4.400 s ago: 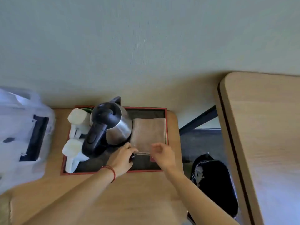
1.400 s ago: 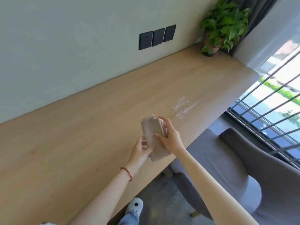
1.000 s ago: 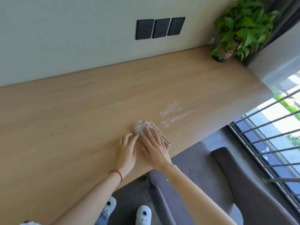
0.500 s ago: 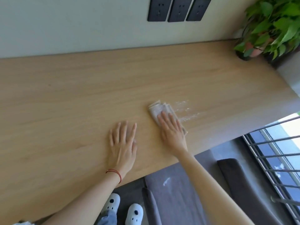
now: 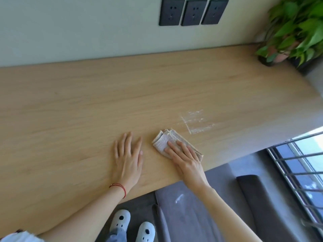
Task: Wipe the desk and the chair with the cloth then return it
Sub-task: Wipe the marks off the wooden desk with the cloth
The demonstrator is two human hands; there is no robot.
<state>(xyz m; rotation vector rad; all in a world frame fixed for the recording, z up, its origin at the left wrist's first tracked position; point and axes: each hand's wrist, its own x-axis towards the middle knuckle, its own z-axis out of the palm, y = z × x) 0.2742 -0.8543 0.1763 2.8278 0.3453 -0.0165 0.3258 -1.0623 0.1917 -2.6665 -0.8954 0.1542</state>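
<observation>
The folded cloth (image 5: 172, 143) lies flat on the desk (image 5: 87, 105), near the front edge, and I have my right hand (image 5: 185, 158) pressed on top of it, fingers spread and straight, palm bearing down rather than gripping. That flat press is what I want for wiping: it keeps the folded layers together and puts the whole pad against the wood. The far corner of the cloth sticks out past my fingertips, pointing toward the white powdery smear (image 5: 196, 124) just beyond it, up and to the right. The cloth is not touching the smear; there is a strip of bare wood between them.

My left hand (image 5: 128, 158) lies open and empty on the desk just beside the cloth, palm down, holding nothing. I judge it is there to steady me as I lean over the surface.

Below the desk edge sits the grey chair (image 5: 201, 215), pushed partly under, with a small white streak (image 5: 179, 198) on its seat, so that part of the job is not yet done. Three dark wall sockets (image 5: 193, 12) sit above the desk, and a potted plant (image 5: 295, 30) stands at the far right end, well apart from my work. The next stroke, I think, should carry the cloth through the smear.
</observation>
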